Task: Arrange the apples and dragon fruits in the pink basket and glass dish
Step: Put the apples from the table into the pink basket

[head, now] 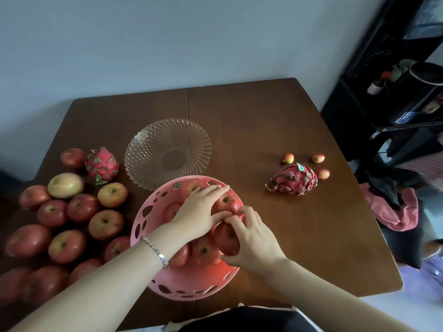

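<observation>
In the round, holey pink basket [191, 279], a smooth red apple [227, 202] at two o'clock is gripped by the left hand [200, 212]; a second apple [226, 239] at four o'clock is gripped by the curled right hand [254, 243].

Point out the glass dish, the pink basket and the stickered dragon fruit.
Glass dish [148, 149]: head view, left wall.
Pink basket [191, 281]: head view, near wall.
Stickered dragon fruit [291, 180]: head view, middle of its skin.

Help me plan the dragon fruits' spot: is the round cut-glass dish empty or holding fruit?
Empty. The round cut-glass dish shows only brown wooden table through its pattern; no fruit inside.
</observation>
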The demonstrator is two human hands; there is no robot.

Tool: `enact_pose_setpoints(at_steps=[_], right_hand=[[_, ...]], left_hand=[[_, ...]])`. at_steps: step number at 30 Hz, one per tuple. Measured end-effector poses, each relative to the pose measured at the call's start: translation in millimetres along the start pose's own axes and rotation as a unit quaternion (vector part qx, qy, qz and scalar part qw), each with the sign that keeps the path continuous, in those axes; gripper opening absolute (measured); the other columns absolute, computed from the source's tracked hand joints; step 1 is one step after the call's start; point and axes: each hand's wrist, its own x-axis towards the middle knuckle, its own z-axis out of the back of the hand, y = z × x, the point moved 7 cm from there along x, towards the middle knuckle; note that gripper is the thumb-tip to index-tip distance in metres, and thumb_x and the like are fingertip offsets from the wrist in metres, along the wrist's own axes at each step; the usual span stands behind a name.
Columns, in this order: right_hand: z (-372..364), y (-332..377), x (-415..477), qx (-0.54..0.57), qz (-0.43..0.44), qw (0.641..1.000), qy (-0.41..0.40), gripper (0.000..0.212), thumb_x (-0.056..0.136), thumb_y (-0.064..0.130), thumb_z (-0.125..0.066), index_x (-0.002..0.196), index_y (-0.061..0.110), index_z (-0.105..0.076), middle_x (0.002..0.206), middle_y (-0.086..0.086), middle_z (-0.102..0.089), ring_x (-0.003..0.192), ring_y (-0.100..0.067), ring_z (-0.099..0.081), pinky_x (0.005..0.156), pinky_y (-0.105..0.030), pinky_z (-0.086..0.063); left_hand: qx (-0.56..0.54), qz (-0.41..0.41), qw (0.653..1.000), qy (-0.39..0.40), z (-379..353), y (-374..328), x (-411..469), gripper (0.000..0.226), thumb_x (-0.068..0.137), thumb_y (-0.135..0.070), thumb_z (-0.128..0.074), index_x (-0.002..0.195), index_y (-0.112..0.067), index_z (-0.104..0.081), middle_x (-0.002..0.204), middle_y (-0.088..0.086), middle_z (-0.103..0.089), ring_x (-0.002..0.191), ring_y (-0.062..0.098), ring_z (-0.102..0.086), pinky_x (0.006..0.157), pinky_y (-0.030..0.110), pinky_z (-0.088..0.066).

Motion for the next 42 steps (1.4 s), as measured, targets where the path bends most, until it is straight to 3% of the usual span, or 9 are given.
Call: enact_pose_setpoints(at_steps=[7, 11, 16, 19, 24, 28, 31, 37, 42], right_hand=[[-6, -5, -1, 0.016, 0.001, 1.0, 0.0, 0.074, 0.053, 0.057, -0.073, 0.113, 0.017, -0.056, 0.106, -0.007, -0.06, 0.093, -0.028, -0.059, 0.08, -0.037, -0.052], [-11, -3, -4, -0.008, 0.021, 0.999, -0.035, 0.07, 0.058, 0.061, -0.065, 0.109, 0.016, -0.048, 0.098, -0.008, -0.063, 0.081, -0.026, -0.063, 0.072, -0.037, -0.056], [-14, -5, -5, -0.001, 0.023, 1.0, -0.004, 0.07, 0.064, 0.064, -0.048, 0.112, 0.014, -0.046, 0.102, -0.013, -0.061, 0.086, -0.03, -0.064, 0.075, -0.04, -0.053], [-9, -11, -5, 0.041, 0.036, 0.997, 0.061, 0.082, 0.063, 0.062, -0.056, 0.13, 0.017, -0.038, 0.122, -0.011, -0.045, 0.11, -0.03, -0.049, 0.095, -0.042, -0.045], [14, -11, 3, 0.079, 0.07, 0.988, 0.112, 0.076, 0.071, 0.022, -0.067, 0.138, 0.024, -0.032, 0.141, -0.003, -0.02, 0.128, -0.022, -0.022, 0.101, -0.033, -0.037], [23, -5, 21, 0.044, 0.095, 0.992, 0.067, 0.054, 0.074, 0.01, -0.053, 0.128, 0.016, -0.051, 0.14, -0.009, -0.039, 0.131, -0.033, -0.033, 0.104, -0.049, -0.035], [18, 8, 37, 0.014, 0.123, 0.991, 0.042, 0.046, 0.079, 0.028, -0.039, 0.115, 0.012, -0.062, 0.128, -0.012, -0.055, 0.123, -0.037, -0.048, 0.098, -0.051, -0.042], [-5, 13, 45, -0.116, 0.104, 0.988, 0.006, 0.046, 0.082, 0.045, -0.036, 0.109, 0.024, -0.068, 0.123, -0.009, -0.061, 0.122, -0.03, -0.05, 0.099, -0.047, -0.042], [-2, 15, 47, -0.124, 0.121, 0.985, -0.023, 0.041, 0.081, 0.042, -0.04, 0.102, 0.024, -0.071, 0.116, -0.01, -0.065, 0.114, -0.029, -0.052, 0.091, -0.048, -0.049]], left_hand=[[-0.057, 0.064, 0.99, -0.11, 7, -5, -33, 0.048, 0.083, -0.03, -0.066, 0.127, -0.02, -0.05, 0.128, 0.001, -0.045, 0.118, 0.017, -0.048, 0.096, 0.013, -0.029], [-0.129, 0.179, 0.975, 0.021, -19, -2, -56, 0.06, 0.075, -0.048, -0.068, 0.124, -0.025, -0.043, 0.118, -0.008, -0.048, 0.1, 0.007, -0.049, 0.072, 0.015, -0.04], [-0.15, 0.21, 0.966, 0.034, -29, -6, -58, 0.062, 0.072, -0.045, -0.07, 0.126, -0.025, -0.047, 0.122, -0.006, -0.059, 0.111, 0.014, -0.056, 0.083, 0.023, -0.043], [-0.105, 0.197, 0.975, 0.007, -27, -8, -57, 0.065, 0.066, -0.044, -0.076, 0.122, -0.027, -0.049, 0.119, -0.007, -0.061, 0.11, 0.013, -0.057, 0.084, 0.025, -0.045], [-0.051, 0.167, 0.984, -0.022, -31, -7, -60, 0.069, 0.063, -0.053, -0.072, 0.124, -0.031, -0.048, 0.122, -0.009, -0.058, 0.113, 0.014, -0.056, 0.092, 0.034, -0.049], [-0.07, 0.163, 0.984, -0.024, -33, -7, -60, 0.065, 0.068, -0.051, -0.07, 0.125, -0.03, -0.045, 0.121, -0.01, -0.058, 0.114, 0.012, -0.056, 0.094, 0.03, -0.048], [-0.106, 0.154, 0.982, 0.022, -26, -7, -64, 0.054, 0.08, -0.046, -0.065, 0.127, -0.029, -0.044, 0.116, -0.015, -0.057, 0.111, 0.002, -0.052, 0.087, 0.019, -0.038], [-0.119, 0.237, 0.91, -0.318, 42, 65, -110, 0.03, 0.082, -0.005, -0.059, 0.112, -0.01, -0.059, 0.111, 0.001, -0.059, 0.109, 0.022, -0.055, 0.095, 0.035, -0.045], [0.007, 0.414, 0.906, -0.09, 33, 146, -129, 0.059, 0.082, -0.015, -0.058, 0.137, -0.018, -0.037, 0.147, 0.008, -0.032, 0.129, 0.033, -0.04, 0.099, 0.045, -0.041]])
